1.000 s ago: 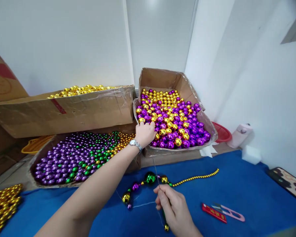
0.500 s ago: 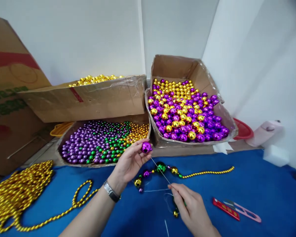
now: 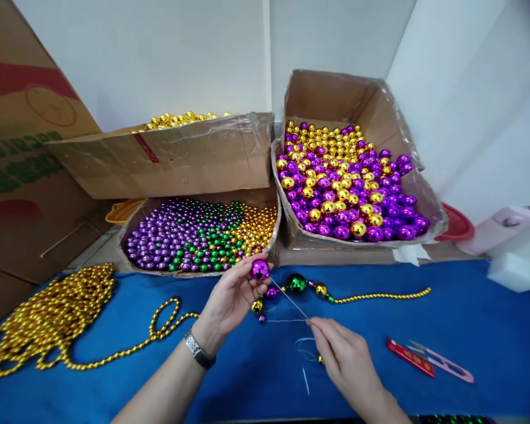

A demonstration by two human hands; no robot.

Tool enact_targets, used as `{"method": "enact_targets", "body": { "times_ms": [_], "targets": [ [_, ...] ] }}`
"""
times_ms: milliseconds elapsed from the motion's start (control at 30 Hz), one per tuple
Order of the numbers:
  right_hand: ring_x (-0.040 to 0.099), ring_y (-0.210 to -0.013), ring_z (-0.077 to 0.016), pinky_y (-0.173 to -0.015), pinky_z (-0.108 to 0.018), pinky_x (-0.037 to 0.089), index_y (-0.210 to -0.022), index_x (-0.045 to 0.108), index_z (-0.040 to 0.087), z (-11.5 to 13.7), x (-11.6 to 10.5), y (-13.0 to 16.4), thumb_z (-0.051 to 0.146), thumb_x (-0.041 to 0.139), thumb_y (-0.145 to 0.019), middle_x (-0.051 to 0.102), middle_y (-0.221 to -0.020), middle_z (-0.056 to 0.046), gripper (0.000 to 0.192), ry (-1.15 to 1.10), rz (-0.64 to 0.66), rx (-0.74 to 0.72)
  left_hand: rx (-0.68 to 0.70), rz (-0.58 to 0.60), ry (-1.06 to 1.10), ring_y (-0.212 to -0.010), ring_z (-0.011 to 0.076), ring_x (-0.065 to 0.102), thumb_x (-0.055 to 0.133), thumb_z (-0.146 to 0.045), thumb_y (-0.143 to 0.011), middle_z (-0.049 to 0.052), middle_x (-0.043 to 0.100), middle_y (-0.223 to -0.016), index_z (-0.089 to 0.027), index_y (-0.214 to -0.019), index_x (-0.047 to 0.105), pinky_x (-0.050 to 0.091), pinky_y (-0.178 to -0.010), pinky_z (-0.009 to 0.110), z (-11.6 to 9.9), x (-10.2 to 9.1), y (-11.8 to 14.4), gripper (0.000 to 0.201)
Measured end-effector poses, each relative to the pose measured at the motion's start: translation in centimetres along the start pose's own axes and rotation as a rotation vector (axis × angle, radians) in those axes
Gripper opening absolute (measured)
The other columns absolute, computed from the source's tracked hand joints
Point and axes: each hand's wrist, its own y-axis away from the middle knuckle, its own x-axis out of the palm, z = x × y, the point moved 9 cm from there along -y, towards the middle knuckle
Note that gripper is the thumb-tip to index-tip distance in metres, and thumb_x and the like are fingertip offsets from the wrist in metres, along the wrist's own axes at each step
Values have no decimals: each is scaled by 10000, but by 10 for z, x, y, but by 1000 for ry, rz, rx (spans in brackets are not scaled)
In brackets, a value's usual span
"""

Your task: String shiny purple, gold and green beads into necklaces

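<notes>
- The left hand [image 3: 229,300] grasped a shiny purple bead [image 3: 260,270] between thumb and fingers, above the blue surface [image 3: 247,388].
- The right hand [image 3: 344,356] pinched a needle [image 3: 290,300], which slanted up and leftward to the bead's right side; whether its tip sat in the hole could not be told.
- Just beyond the hands, a row of strung beads [image 3: 296,283] lay curved on the surface, with a thin gold strand [image 3: 382,296] running off to the right.
- A pale thread [image 3: 285,321] ran from the row's near end toward the right hand.
- A gold bead [image 3: 320,359] showed partly behind the right hand.
- Pink scissors [image 3: 450,364] lay beside a red packet [image 3: 410,357] at the right.
- A heap of gold strands [image 3: 66,318] lay at the left.
- Behind stood a box [image 3: 331,97] of gold and purple beads and, left of it, another box [image 3: 262,197] of smaller purple, green and gold ones.
</notes>
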Motion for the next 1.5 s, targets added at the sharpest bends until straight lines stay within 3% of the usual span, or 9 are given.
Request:
{"method": "enact_targets", "body": {
  "times_ms": [367,700,1067,1333,1500],
  "targets": [
    [665,-812,-180,-739,-287,539,-1061,605,190,5,1,-3,190,372,-956,689,-909,-70,256,70,-11,-39,55,70,-239,-827,151,605,664,-221,-792,89,647,-992,-152,-1116,636,518,-696,238,8,12,10,333],
    [656,-838,-186,-787,-309,528,-1069,606,189,5,2,-1,194,391,-957,688,-940,-72,243,40,2,-21,10,107,-248,-726,104,599,633,-195,-822,63,621,-959,-148,-1126,613,517,-659,202,17,15,12,308],
    [653,-861,-178,-807,-300,522,-1077,604,193,6,-1,1,178,397,-955,690,-971,-59,241,35,-7,-32,-6,105,-230,-786,150,633,627,-213,-826,70,640,-938,-149,-1116,619,537,-718,251,17,16,13,297],
    [648,-826,-184,-753,-304,527,-1070,596,188,4,2,4,133,425,-933,685,-930,-55,226,54,-58,-82,102,116,-415,-809,156,615,701,-200,-763,66,643,-968,-179,-1160,597,531,-743,287,9,20,24,411],
    [644,-811,-179,-745,-297,528,-1062,591,195,3,1,5,135,430,-930,671,-890,-49,216,-1,-41,-86,99,119,-414,-785,156,617,710,-207,-754,67,651,-941,-170,-1151,593,523,-718,290,11,19,26,416]
  ]
}}
